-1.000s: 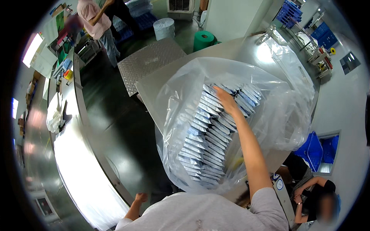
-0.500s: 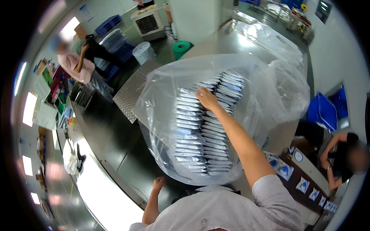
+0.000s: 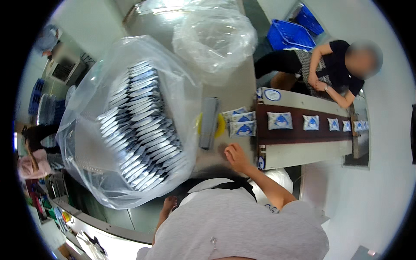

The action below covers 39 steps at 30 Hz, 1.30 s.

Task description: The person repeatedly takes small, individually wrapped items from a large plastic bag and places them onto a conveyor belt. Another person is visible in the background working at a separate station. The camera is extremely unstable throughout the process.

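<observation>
Right hand, head view: half open, fingers bent, holding nothing, right of the big clear bag. Left hand: by the bag's near edge, can't tell grip. Two rows of packets inside the bag; three loose packets right of it. Half a second ago, right hand was on the rows.

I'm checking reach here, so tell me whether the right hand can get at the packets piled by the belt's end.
Probably yes: the right hand is just short of the piled packets, with nothing visible between them; the grey bar lies to their left.
</observation>
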Each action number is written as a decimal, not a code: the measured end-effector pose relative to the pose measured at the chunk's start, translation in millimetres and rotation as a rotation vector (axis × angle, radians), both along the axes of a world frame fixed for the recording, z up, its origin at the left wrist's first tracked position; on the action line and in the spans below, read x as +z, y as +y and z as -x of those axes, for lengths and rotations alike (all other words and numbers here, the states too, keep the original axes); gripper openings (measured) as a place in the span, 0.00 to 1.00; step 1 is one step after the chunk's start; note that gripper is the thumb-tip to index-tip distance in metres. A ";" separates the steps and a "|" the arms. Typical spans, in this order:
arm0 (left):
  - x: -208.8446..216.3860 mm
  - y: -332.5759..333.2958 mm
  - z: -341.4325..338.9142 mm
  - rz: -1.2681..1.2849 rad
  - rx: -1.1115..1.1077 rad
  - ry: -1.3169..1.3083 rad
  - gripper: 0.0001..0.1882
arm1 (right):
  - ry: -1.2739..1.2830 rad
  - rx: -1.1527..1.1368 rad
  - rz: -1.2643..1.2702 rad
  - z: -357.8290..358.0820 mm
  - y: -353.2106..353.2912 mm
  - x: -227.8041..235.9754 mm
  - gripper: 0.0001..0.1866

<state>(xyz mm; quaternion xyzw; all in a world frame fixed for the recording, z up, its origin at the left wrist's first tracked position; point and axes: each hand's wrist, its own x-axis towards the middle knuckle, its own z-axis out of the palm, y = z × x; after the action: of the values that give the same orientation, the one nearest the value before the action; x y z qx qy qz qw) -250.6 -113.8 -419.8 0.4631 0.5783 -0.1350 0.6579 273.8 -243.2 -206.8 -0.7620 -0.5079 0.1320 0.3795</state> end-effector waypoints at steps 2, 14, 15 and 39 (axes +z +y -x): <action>6.8 17.3 -19.0 0.005 -0.059 -0.089 0.14 | -0.089 -0.017 0.138 -38.3 -42.2 -10.6 0.06; 191.1 -11.0 -390.3 -0.528 -1.026 -0.503 0.11 | -0.304 -0.038 0.906 -340.2 -158.3 12.8 0.28; 179.8 -25.4 -413.2 -0.700 -0.984 -0.565 0.13 | -0.285 0.105 0.952 -344.9 -142.6 15.9 0.27; 116.5 -65.5 -408.8 0.197 0.341 -0.621 0.30 | 0.889 -0.175 0.510 -62.9 -23.3 -76.8 0.54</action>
<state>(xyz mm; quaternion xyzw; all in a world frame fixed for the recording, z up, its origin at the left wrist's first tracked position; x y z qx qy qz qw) 158.2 -179.3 -303.3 0.3134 0.4042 0.0684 0.8566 336.6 -266.5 -283.6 -0.7401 -0.1835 0.5302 0.3707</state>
